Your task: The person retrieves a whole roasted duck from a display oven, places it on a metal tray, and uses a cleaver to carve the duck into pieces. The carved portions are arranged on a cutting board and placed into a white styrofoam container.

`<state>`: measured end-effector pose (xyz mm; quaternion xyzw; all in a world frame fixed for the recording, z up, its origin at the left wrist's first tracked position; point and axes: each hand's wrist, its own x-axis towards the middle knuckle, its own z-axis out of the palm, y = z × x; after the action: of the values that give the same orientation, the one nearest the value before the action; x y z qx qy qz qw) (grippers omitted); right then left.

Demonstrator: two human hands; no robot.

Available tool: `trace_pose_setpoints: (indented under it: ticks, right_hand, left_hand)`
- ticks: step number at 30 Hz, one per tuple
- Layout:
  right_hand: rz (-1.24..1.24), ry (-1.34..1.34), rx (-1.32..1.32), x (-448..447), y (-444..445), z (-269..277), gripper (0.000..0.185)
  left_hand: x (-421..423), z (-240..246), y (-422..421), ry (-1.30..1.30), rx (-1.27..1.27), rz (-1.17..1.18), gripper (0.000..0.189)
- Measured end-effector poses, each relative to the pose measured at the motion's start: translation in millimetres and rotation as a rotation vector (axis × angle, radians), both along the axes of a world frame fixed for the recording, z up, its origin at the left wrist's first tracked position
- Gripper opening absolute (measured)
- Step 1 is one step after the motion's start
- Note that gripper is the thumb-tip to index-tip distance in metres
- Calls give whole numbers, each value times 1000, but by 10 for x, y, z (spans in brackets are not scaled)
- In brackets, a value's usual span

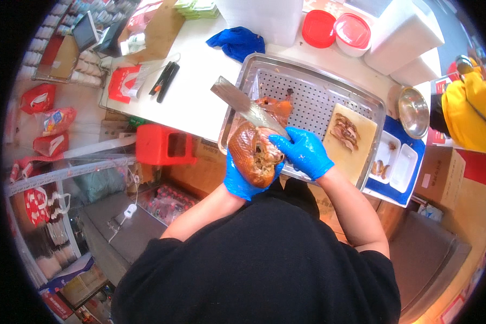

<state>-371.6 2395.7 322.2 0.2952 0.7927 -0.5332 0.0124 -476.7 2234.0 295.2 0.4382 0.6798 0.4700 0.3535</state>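
Observation:
My left hand (239, 182), in a blue glove, holds a piece of browned roast poultry (249, 158) from below, its opened cavity towards me. My right hand (308, 152), also gloved in blue, grips a broad cleaver (249, 109) whose blade lies across the top of the meat and points to the upper left. How its handle sits in the hand is hidden. Behind the blade another roasted piece (281, 109) rests in a steel tray (312, 73) with a perforated insert. On the cutting board (356, 133) at the tray's right lie sliced meat pieces (345, 131).
A steel bowl (414, 111) and white trays (403, 168) stand to the right. Red-lidded tubs (352, 32), a blue cloth (239, 42) and white foam boxes (405, 36) are behind. Black-handled tools (165, 82) lie left. A person in yellow (472, 109) is at the far right.

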Motion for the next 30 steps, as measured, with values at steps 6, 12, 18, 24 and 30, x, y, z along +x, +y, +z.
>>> trace_pose_setpoints:
  ticks: [6,12,18,24,30]
  right_hand:
    - [-79,46,-88,45,15,49,54]
    - [-355,-86,-93,604,632,248,47]
    - [-116,-176,371,1471,995,-483,32]
    - [-69,-314,700,1432,890,-751,34]
    - [-123,-294,735,1346,909,-805,37]
  left_hand:
    - [30,74,21,-1210,188,236,46]
    - [-118,-94,-66,-1336,-10,304,58]
    - [-109,-143,-55,-1164,-17,272,72]
    - [-155,-206,-96,-20,-169,-46,75]
    - [-49,-208,-42,-476,-188,247,52]
